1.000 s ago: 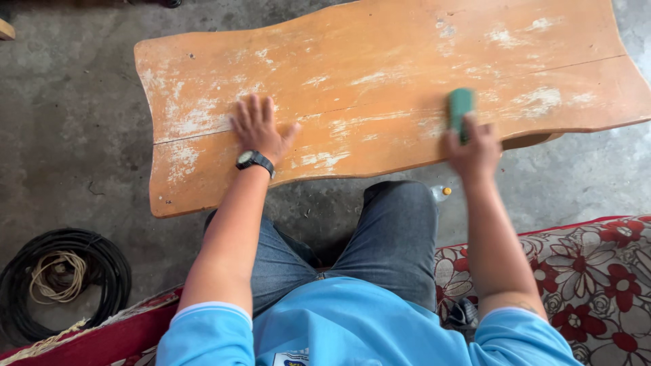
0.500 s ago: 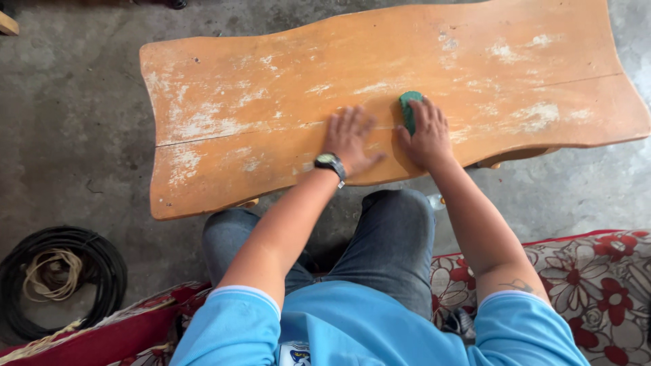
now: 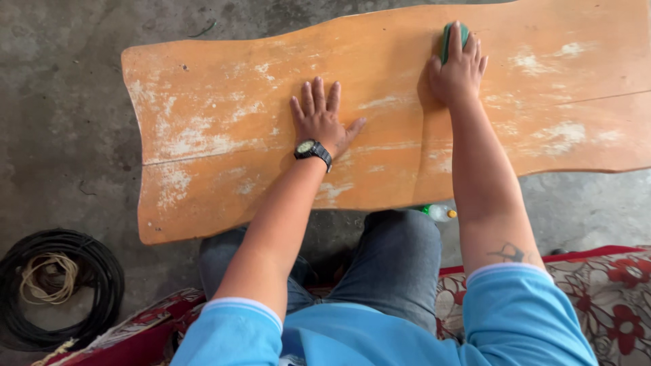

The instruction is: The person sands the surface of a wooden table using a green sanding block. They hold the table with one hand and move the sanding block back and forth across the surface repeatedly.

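A wavy-edged orange wooden tabletop (image 3: pixel 224 135) with worn white patches lies in front of me over my knees. My left hand (image 3: pixel 320 118), a black wristwatch on its wrist, rests flat on the wood with fingers spread, holding nothing. My right hand (image 3: pixel 458 68) reaches to the far side of the top and presses down on a green sanding block (image 3: pixel 449 34), most of which is hidden under my fingers.
A coil of black cable with a loop of pale cord (image 3: pixel 54 285) lies on the concrete floor at lower left. A small bottle (image 3: pixel 437 213) lies under the tabletop's near edge. A red floral cushion (image 3: pixel 597 285) is under me at right.
My right hand has pushed the green block from the near edge toward the far side of the top. My left hand has shifted along the wood and stays flat.
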